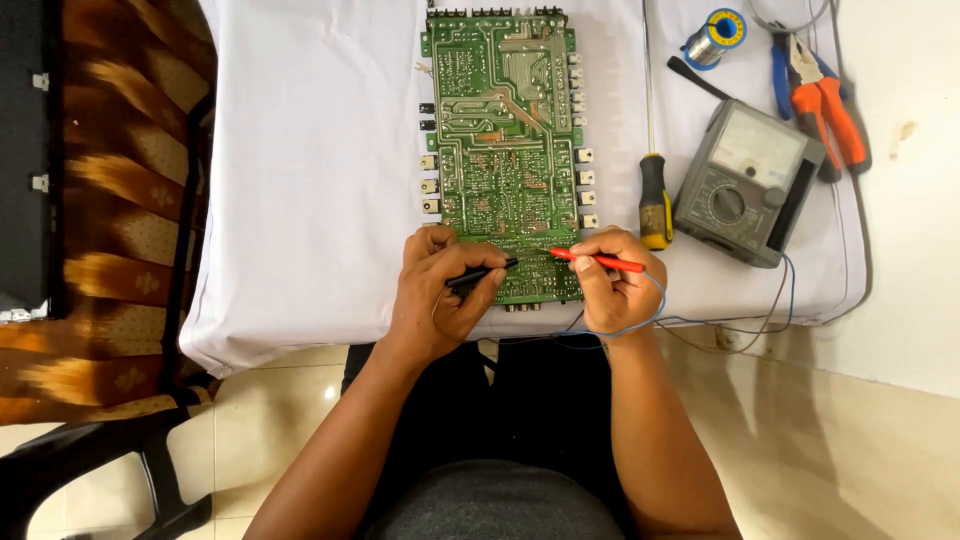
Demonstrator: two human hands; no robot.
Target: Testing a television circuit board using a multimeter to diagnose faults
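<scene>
Our left hand (pixel 440 290) pinches the black probe (pixel 482 272), our right hand (pixel 612 285) the red probe (pixel 598 261), pen-style for aim; tips meet the board (pixel 505 150) lying solder-side up on the bench (pixel 310 180), meter (pixel 748 182) nearby.

circuit board (pixel 505 150): green, glossy lacquer, shiny solder traces
table cover (pixel 310 180): white cloth, matt, softly creased
probes (pixel 600 262): smooth plastic
floor (pixel 850 450): polished glossy tile

Both hands cover the circuit board's (pixel 505 150) near edge; the probe tips there are too small to tell. At one o'clock, the pliers (pixel 818 95) run partly behind the multimeter (pixel 748 180).
</scene>
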